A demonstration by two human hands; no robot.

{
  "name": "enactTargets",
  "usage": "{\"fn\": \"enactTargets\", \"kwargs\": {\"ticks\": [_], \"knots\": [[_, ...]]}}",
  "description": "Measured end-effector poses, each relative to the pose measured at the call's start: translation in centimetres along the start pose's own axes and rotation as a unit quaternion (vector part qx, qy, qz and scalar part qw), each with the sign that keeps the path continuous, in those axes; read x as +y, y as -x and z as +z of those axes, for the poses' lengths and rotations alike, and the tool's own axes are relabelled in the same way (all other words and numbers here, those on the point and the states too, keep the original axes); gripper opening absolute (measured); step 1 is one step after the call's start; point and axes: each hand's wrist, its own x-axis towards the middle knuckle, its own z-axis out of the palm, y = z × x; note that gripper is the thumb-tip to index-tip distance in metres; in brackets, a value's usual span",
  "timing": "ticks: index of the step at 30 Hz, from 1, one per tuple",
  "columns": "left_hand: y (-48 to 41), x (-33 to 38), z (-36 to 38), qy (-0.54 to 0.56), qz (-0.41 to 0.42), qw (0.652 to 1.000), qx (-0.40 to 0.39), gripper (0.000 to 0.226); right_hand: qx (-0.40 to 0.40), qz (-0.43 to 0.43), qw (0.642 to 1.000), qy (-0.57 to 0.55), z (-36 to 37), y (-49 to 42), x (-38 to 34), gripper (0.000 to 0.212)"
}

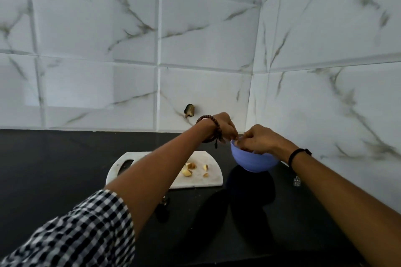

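Counter (54, 169): black and glossy. We noted broad bare room on its left half and along the near edge.

Checked sleeve (76, 230): on the left forearm, which crossed over the board.

Cutting board (195, 181): white with rounded corners, lying flat at mid-counter. A few pale cut pieces (187, 172) with brownish skin lay on its right half.

Left hand (225, 127): beaded bracelet (206, 118) at the wrist. We saw its fingers curled, tips bunched at the bowl's left rim – we could not tell what they held.

Bowl (253, 161): light blue, round, smooth-sided and deep. It sat just right of the board and close to the corner of the marble-tiled wall (195, 39), so there was little room behind or to its right.

Right hand (258, 140): black band (297, 154) on the wrist. Its fingers curled down over the rim into the bowl – their tips were hidden and the hold was not readable.
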Motion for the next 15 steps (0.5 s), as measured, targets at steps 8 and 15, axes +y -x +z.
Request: {"fn": "enactTargets", "kwargs": {"ticks": [8,15], "knots": [[0.9,0.0,1.5,-0.046,0.029,0.996,0.075,0.019,0.04,-0.002,0.998,0.042,1.2,0.5,0.2,0.035],[1.0,0.5,1.9,-0.082,0.042,0.995,0.033,0.027,0.023,-0.026,0.996,0.082,0.9,1.5,0.7,0.026]]}}
